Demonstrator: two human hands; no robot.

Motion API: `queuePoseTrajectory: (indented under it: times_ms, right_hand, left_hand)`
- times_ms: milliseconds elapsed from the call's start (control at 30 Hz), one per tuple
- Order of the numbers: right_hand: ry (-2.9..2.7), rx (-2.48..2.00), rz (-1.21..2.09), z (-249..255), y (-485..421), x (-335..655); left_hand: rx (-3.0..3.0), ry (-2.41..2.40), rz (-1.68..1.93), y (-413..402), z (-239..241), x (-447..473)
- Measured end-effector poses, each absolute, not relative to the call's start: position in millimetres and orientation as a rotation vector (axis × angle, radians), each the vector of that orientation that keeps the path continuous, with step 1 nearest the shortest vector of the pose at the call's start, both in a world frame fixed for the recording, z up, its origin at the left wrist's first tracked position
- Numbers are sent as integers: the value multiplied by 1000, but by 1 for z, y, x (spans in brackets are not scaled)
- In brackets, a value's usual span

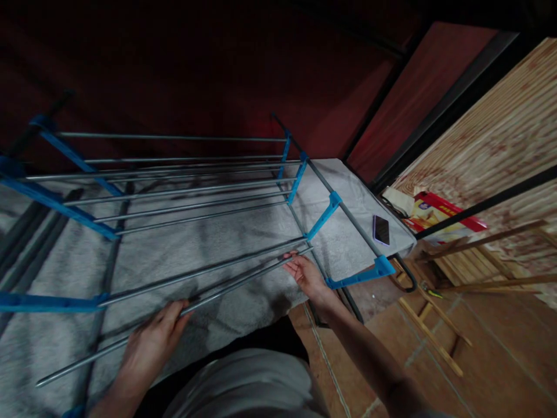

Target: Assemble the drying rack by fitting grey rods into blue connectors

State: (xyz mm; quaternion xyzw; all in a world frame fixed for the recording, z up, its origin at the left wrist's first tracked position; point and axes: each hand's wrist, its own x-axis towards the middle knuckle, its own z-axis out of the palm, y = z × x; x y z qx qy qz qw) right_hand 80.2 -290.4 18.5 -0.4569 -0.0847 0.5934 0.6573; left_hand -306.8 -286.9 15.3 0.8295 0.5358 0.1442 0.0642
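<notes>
A loose metal rod (pixel 235 286) runs slantwise across the front of a half-built rack. My left hand (pixel 154 337) is closed around it left of its middle. Near its right end, my right hand (pixel 304 276) has its fingers curled under and against the same rod. The rod's left end sticks out free over the grey cloth. Just behind it, another rod (pixel 204 271) spans between two blue plastic brackets, the right bracket (pixel 322 217) and the left bracket (pixel 52 302). Closest to my right hand is a lower blue bracket (pixel 361 274) on the dark side pole (pixel 354 216).
Several fitted rods (pixel 195 191) cross the rack farther back. Grey cloth (pixel 243 232) covers the surface beneath. A phone (pixel 381 230) lies at the right, near a red and yellow box (pixel 444 215). Wooden stools (pixel 430 331) stand on the tiled floor. A dark red wall (pixel 195 69) rises behind.
</notes>
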Motion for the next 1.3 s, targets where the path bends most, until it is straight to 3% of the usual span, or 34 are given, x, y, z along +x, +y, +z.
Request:
queuePoseTrajectory:
  times_ms: [700, 1300]
  right_hand:
    - [-100, -1144, 1077, 14, -278, 95]
    - [-203, -1166, 1369, -3, -298, 41]
  left_hand:
    - [2264, 1610, 490, -281, -3, -325]
    - [2468, 1491, 433, -283, 26, -279]
